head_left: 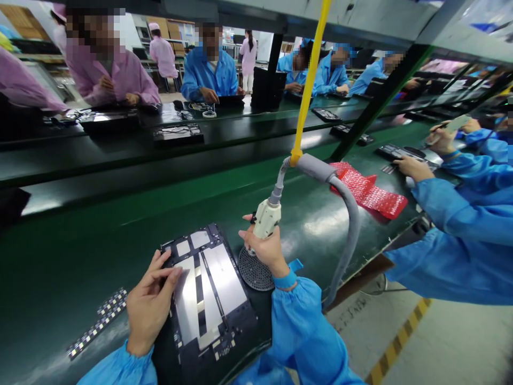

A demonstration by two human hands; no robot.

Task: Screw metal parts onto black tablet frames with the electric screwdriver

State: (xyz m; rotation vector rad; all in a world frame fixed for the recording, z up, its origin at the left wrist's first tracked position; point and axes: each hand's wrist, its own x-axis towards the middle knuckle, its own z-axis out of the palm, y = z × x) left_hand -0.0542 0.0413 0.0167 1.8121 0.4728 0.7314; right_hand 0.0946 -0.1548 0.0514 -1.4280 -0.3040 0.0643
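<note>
My right hand is wrapped round the white body of an electric screwdriver, whose tip points down at a round black perforated screw tray. Just left of that tray lies an opened flat electronic device with silvery panels and a black frame. My left hand is over the device's left edge, thumb and fingers pinched together; anything between them is too small to make out. Farther left, black strips with pale squares rest on the green bench.
A yellow strap and thick grey hose hang by the screwdriver. Red bubble wrap lies at the right. A co-worker's blue sleeve is close on the right. Across the line, people handle other devices beneath an overhead beam.
</note>
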